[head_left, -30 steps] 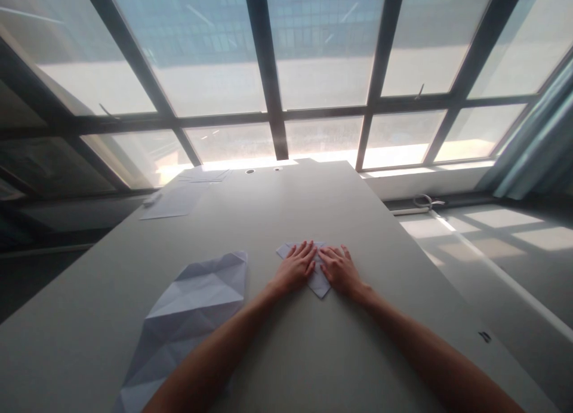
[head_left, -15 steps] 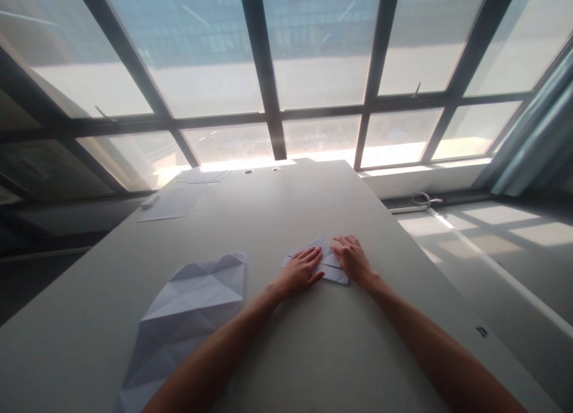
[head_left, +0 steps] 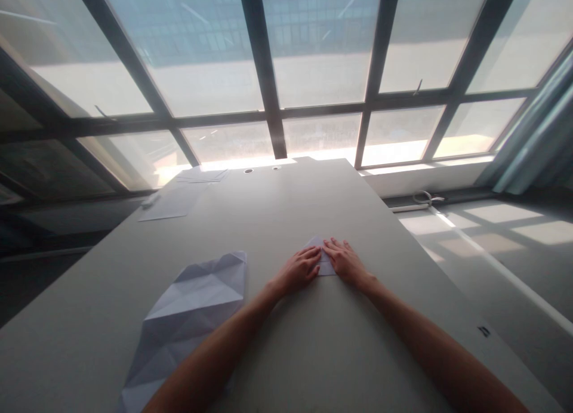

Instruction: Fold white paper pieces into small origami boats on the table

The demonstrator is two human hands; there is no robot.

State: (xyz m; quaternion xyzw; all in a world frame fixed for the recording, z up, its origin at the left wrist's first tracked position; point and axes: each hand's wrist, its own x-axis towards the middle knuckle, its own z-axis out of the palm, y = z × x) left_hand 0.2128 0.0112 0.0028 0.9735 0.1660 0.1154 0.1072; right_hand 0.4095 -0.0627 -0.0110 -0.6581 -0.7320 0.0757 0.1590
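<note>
Hands are pressing flat on a small folded paper (head_left: 323,265) near the middle of the table (head_left: 322,353): the left hand (head_left: 299,271) and right hand (head_left: 344,262) are lying open, fingers spread, fingertips nearly meeting. A large creased sheet (head_left: 192,305) is lying well to their left, beside the left forearm.

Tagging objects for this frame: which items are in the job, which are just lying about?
In hand: small folded paper, pressed to the table under left hand and right hand.
Lying about: large creased sheet at near left; flat sheets at the far left corner; cable by the window.
</note>
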